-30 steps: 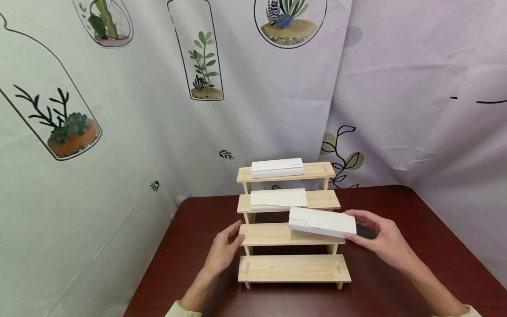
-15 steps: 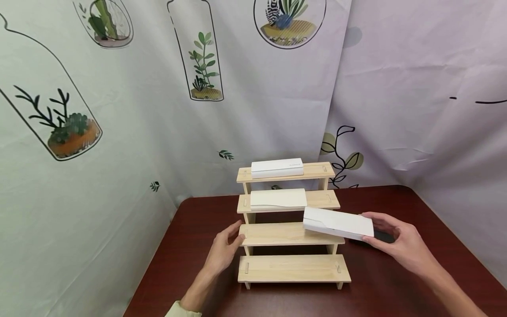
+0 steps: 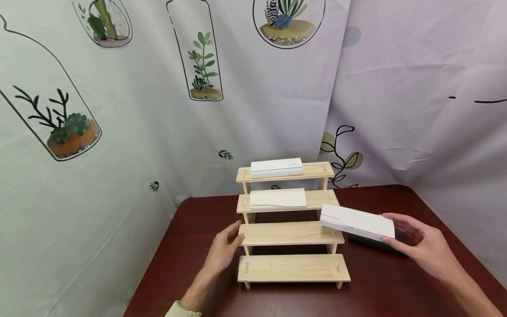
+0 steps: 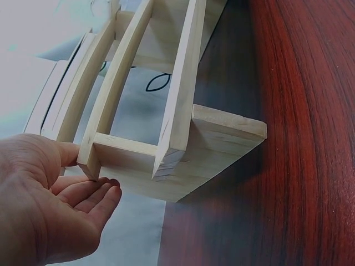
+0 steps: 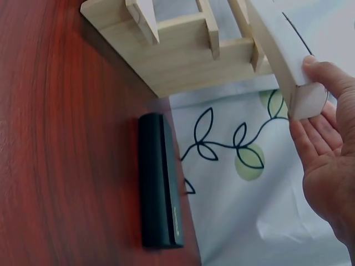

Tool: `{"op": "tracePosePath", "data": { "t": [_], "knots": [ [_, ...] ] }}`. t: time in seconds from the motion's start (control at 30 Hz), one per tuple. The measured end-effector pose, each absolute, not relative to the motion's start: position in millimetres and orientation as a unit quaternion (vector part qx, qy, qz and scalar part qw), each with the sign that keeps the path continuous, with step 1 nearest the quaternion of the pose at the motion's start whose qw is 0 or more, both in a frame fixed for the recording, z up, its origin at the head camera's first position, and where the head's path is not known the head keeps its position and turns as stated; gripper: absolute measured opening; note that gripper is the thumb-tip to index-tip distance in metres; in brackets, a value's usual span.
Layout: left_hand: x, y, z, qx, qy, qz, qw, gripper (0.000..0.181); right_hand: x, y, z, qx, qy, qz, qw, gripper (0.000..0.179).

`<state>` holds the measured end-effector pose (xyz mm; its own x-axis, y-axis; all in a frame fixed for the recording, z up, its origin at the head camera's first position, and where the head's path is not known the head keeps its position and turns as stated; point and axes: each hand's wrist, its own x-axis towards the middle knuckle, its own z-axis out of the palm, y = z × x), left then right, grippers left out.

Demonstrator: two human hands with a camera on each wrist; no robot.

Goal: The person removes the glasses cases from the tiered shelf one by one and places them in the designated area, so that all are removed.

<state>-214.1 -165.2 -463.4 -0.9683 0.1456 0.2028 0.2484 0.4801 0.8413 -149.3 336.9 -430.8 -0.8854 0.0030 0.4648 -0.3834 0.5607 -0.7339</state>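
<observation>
A wooden stepped shelf [image 3: 291, 267] with several tiers stands on the table. My left hand [image 3: 224, 247] holds the left end of its second tier from the front; the left wrist view shows the thumb and fingers around that plank end. My right hand [image 3: 424, 244] grips the right end of a long white box [image 3: 356, 221], thumb on one side and fingers on the other. Raised and slightly tilted, the box overlaps the right end of the same tier in the head view. Its creased flap edge shows near the left end.
One white box [image 3: 276, 167] lies on the top tier, and a flatter white case [image 3: 278, 199] on the tier below. On the red-brown table [image 3: 380, 290], a long black case [image 5: 158, 180] lies right of the shelf. A printed cloth [image 3: 253, 114] hangs behind.
My right hand has moved right with the white box, from over the second tier from the front to past its right end. My left hand has stayed at the shelf.
</observation>
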Motion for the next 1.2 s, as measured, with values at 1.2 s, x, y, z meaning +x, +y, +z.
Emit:
{"op": "tracePosePath", "data": {
  "t": [1.2],
  "knots": [
    [-215, -164, -462, -0.115, -0.858, -0.498, 0.051, 0.051, -134, 397, -499, 0.065, -0.855, 0.47, 0.208, 0.055]
  ]
}}
